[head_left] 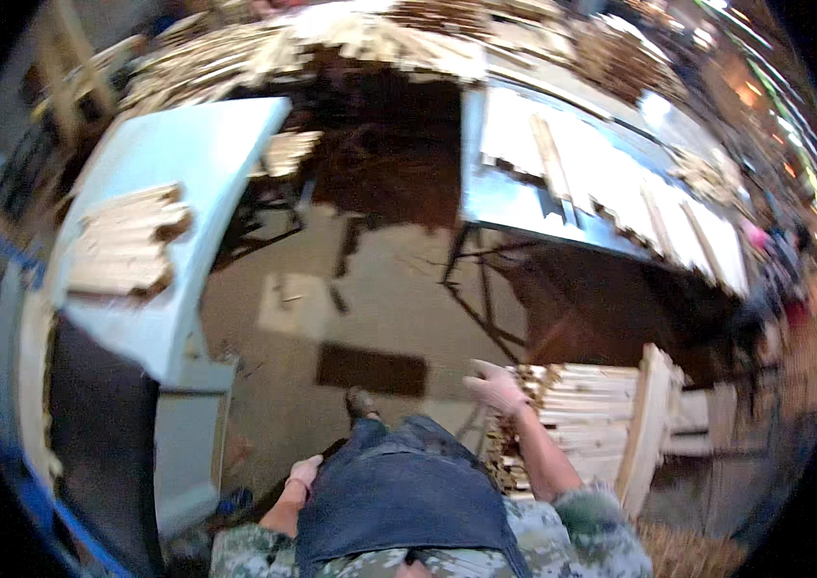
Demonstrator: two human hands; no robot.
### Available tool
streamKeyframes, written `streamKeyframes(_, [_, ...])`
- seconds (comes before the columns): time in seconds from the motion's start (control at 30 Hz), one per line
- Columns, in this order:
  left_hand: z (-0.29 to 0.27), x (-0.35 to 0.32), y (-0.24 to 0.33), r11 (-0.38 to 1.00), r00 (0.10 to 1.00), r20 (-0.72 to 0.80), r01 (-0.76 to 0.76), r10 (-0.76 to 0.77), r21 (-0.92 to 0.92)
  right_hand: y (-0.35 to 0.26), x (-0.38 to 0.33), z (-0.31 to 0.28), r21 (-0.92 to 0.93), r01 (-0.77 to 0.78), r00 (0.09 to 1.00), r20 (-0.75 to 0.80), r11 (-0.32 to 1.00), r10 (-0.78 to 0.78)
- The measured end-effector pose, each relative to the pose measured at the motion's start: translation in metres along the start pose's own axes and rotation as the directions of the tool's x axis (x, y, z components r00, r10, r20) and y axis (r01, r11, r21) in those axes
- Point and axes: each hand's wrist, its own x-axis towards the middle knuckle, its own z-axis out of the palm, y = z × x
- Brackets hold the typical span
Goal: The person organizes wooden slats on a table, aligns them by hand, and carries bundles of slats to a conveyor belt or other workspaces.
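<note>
My right hand (499, 389), in a pale glove, is at the left end of a stack of wooden strips (584, 405). Its fingers look slightly apart, and nothing shows in them; whether it touches the stack I cannot tell. My left hand (304, 472) hangs low beside my dark apron (399, 501), and its fingers are too blurred to read. A thicker wooden board (642, 429) stands across the right part of the stack.
To the left, a light-blue machine table (206, 144) carries a bundle of wooden strips (127, 243). A dark belt (105, 414) lies before it. Ahead right, a metal-framed table (524, 197) bears more pale strips (611, 183). Wood piles (380, 34) line the back.
</note>
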Motion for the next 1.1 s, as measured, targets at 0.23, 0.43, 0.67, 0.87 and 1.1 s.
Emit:
streamKeyframes(0.23, [-0.058, 0.118, -0.004, 0.984, 0.984, 0.137, -0.134, 0.117, 0.120, -0.012, 0.077, 0.069, -0.007, -0.077, 0.992, 0.101, 0.997, 0.077])
streamKeyframes(0.43, [-0.111, 0.136, 0.047, 0.984, 0.982, 0.155, -0.124, 0.104, 0.125, -0.032, 0.092, 0.066, 0.094, -0.209, 0.978, 0.009, 0.973, 0.209])
streamKeyframes(0.67, [-0.150, 0.091, 0.204, 0.979, 0.984, 0.175, 0.012, 0.025, -0.206, -0.024, 0.117, 0.030, 0.302, -0.251, 0.958, -0.060, 0.920, 0.282])
streamKeyframes(0.87, [-0.115, 0.055, 0.344, 0.954, 0.989, 0.141, 0.083, -0.043, -0.290, 0.035, 0.169, 0.015, 0.416, -0.352, 0.916, -0.033, 0.838, 0.401])
streamKeyframes(1.1, [-0.069, 0.041, 0.468, 0.723, 0.769, 0.227, -0.640, 0.598, 0.260, 0.063, 0.210, -0.029, 0.473, -0.514, 0.823, 0.035, 0.716, 0.567])
